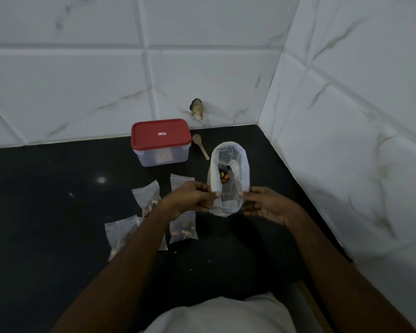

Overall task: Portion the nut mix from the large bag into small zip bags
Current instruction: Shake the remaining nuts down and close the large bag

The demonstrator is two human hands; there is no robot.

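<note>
Large bag [242,161] sits between hands, long axis running away from them; nut mix [223,177] at far end. Left hand [192,198] and right hand [262,205] each pinch near rim, mouth spread. Small zip bags [183,229] on counter [46,200] under left hand, likely nearer.

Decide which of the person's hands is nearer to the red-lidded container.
Left. The left hand pinches the rim of the large bag in front of the red-lidded container; the right hand pinches the rim's other side, farther right.
</note>
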